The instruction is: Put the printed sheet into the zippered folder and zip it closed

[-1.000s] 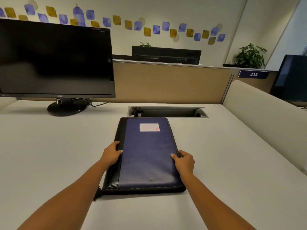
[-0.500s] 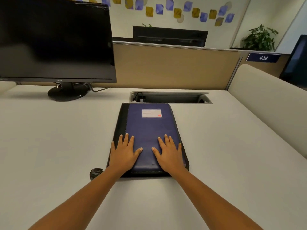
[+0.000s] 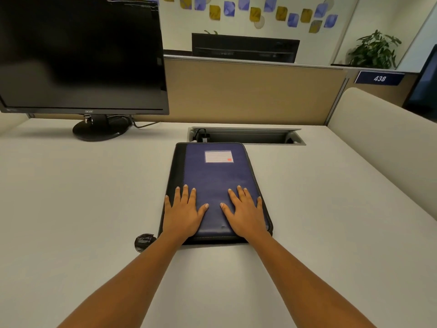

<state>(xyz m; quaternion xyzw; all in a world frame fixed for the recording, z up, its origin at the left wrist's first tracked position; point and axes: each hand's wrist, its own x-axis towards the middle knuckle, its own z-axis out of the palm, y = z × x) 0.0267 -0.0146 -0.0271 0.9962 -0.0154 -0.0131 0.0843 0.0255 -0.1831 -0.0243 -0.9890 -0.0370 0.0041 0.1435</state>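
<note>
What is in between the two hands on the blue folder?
Only the bare blue cover of the folder. The head view shows the left hand and the right hand lying flat on it, thumbs apart, with nothing else between them.

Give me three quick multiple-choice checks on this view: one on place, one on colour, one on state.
1. Seen from the folder, the monitor stands: A) far left B) far right C) nearer the person.
2. The folder's large cover panel is: A) red B) blue C) green.
3. The left hand and right hand: A) pinch a zipper B) hover above the folder C) lie flat on its cover.
Key: 1 A, its stand sits at the far left of the desk; 2 B, the panel is blue beside a black spine strip; 3 C, fingers are straight and spread on the closed folder.
</note>
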